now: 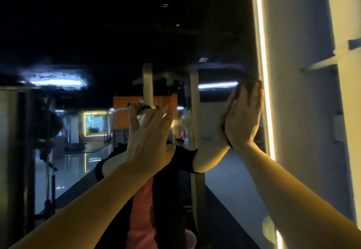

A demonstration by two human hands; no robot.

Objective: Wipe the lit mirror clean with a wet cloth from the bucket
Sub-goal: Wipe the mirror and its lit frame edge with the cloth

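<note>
Here, from my remote seat, I see both bare hands raised flat against the large wall mirror with the dark glass (109, 39). The right hand (243, 120) is near the right edge of the glass, just beside the bright vertical yellow light strip (263, 84) on the frame. Its fingers are straight and together, and they press a dark crumpled wet cloth (247, 84) to the glass; only a small part of the cloth shows above the fingertips. The left hand (149, 138) is more to the middle of the mirror, well apart from the right one. Its fingers are spread and released, and I cannot tell for sure if the palm touches the glass or only stands very close to it.

In the glass I see the reflection of both forearms, a black jacket with a pink shirt (142, 205), and a dim hall with a shiny floor and an orange wall (125, 111) far behind. On the right of the mirror stands a pale grey wall (298, 92). The bucket I cannot see in this view.
</note>
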